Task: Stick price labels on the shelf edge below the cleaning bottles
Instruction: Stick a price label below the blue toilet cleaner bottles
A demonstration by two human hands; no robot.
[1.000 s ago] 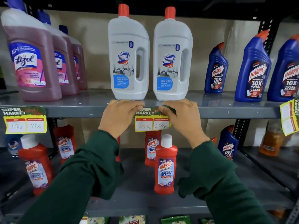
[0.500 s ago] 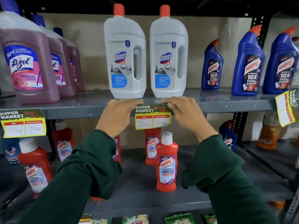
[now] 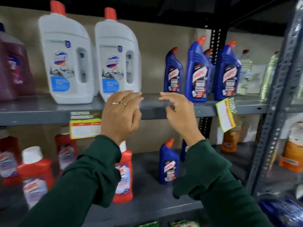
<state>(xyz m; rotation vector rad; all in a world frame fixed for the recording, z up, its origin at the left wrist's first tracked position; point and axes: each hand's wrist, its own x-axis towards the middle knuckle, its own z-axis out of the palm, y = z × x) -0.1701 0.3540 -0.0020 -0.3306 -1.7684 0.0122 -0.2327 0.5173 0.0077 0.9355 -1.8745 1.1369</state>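
Observation:
A yellow price label [image 3: 85,126] with a green header hangs from the grey shelf edge [image 3: 41,117] below two white bottles [image 3: 65,63]. My left hand [image 3: 122,115] hovers just right of that label, fingers loose and holding nothing. My right hand [image 3: 178,112] is in front of the bare shelf edge left of the blue bottles [image 3: 196,74], fingers curled and empty. A second yellow label [image 3: 225,114] hangs crooked from the edge below the blue bottles. The view is blurred.
Maroon bottles [image 3: 14,71] stand at the far left. Red bottles [image 3: 36,174] and a small blue bottle [image 3: 168,163] sit on the lower shelf. A perforated metal upright [image 3: 275,112] rises on the right, with orange bottles [image 3: 293,153] beyond it.
Both hands have let go of the label under the white bottles and moved right along the shelf edge. The view has swung right, and the label stays stuck on the edge.

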